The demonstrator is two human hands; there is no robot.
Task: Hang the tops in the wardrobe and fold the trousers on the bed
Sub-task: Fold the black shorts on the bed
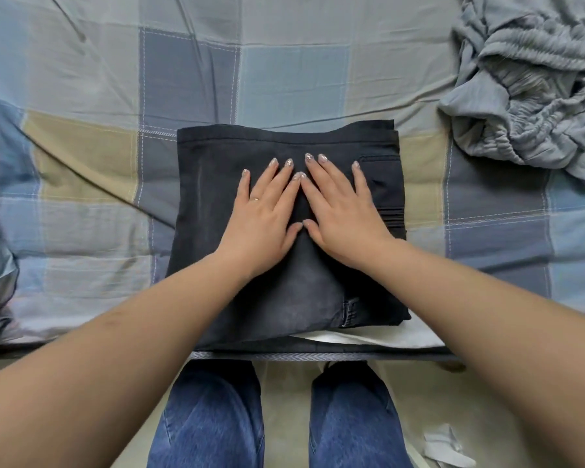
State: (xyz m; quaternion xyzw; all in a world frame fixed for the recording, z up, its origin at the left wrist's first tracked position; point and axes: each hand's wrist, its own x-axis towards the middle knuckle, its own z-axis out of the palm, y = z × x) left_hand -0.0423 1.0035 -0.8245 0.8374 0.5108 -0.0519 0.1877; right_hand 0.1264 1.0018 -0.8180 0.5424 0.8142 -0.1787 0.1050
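A pair of dark grey trousers (217,184) lies folded into a thick rectangle near the front edge of the bed (81,163). My left hand (264,217) lies flat on the middle of the fold with fingers straight. My right hand (341,211) lies flat beside it, the two forefingers and the two thumbs touching. Both palms press down on the fabric. A rumpled light grey garment (527,96) with gathered elastic bands lies in a heap at the bed's far right.
The bed wears a checked sheet in blue, grey and tan. Something white (368,336) sticks out under the trousers at the bed's edge. My legs in blue jeans (210,420) stand against the bed. A white scrap (446,447) lies on the floor at lower right.
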